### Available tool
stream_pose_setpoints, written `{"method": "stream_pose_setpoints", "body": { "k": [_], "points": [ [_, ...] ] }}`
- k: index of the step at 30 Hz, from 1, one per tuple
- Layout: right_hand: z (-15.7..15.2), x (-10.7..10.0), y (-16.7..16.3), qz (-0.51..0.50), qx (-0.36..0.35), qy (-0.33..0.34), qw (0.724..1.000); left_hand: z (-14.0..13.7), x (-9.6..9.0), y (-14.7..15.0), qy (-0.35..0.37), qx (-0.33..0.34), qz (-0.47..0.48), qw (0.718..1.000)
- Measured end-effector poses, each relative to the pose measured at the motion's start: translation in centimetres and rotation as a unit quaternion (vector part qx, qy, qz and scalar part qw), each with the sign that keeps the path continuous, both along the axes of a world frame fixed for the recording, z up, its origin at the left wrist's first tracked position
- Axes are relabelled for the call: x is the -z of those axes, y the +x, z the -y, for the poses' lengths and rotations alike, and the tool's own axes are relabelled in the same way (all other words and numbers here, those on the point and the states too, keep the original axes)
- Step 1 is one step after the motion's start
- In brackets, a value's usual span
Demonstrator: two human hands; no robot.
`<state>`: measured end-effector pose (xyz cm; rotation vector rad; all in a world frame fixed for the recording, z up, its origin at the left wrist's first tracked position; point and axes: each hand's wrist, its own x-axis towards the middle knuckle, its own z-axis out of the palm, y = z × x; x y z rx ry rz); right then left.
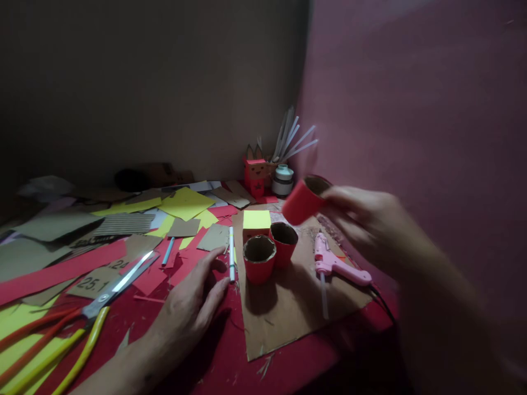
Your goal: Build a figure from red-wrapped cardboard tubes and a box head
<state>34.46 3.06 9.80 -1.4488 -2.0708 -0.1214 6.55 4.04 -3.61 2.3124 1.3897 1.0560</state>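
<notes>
My right hand [362, 219] grips a red paper-covered cardboard cup [302, 203] by its rim, tilted in the air above the cardboard mat. Below it, two similar red cups [260, 269] stand together on the brown cardboard mat [284, 321], one just in front of the other. A small box with a yellow top [256, 220] sits behind them. My left hand [191, 293] rests on the red table, thumb and fingers apart, holding nothing. Its fingertips are close to a white marker [231, 255]. A pink glue gun [335, 260] with a glue stick lies right of the cups.
Large scissors [102, 296] and a pair of yellow handles lie at the left. Cardboard and coloured paper scraps [187, 203] cover the left side. At the back stand a red box figure [256, 178], a jar [282, 180] and several sticks. A pink wall [432, 137] rises at the right.
</notes>
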Motion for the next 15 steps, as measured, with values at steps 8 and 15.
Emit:
{"method": "stream_pose_setpoints", "body": {
  "k": [8,15],
  "points": [
    [7.6,5.8,0.5,0.009,-0.051,-0.069,0.996,0.1,-0.2,0.2,-0.040,-0.009,0.009,0.999],
    [4.7,8.1,-1.5,0.041,-0.019,-0.114,0.992,-0.1,-0.4,0.3,-0.031,-0.006,-0.001,1.000]
  ]
}}
